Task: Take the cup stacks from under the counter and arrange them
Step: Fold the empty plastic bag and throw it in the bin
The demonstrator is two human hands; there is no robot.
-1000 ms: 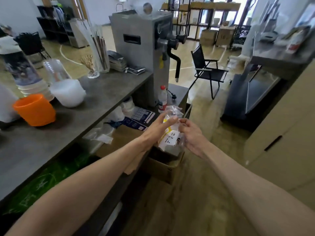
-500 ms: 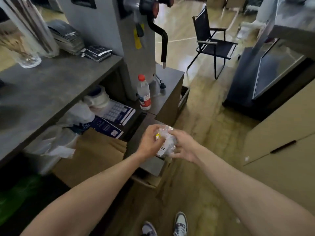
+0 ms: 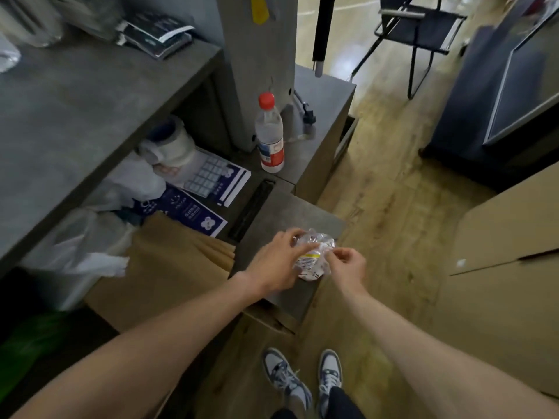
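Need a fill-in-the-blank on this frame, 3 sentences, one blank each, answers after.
1. The bottle standing on the low counter has a ____ cap.
2. The left hand and right hand together hold a crumpled clear ____ wrapper with a printed label.
3. Beside the machine, across the wooden floor, stands a black folding ____.

Answers: red; plastic; chair
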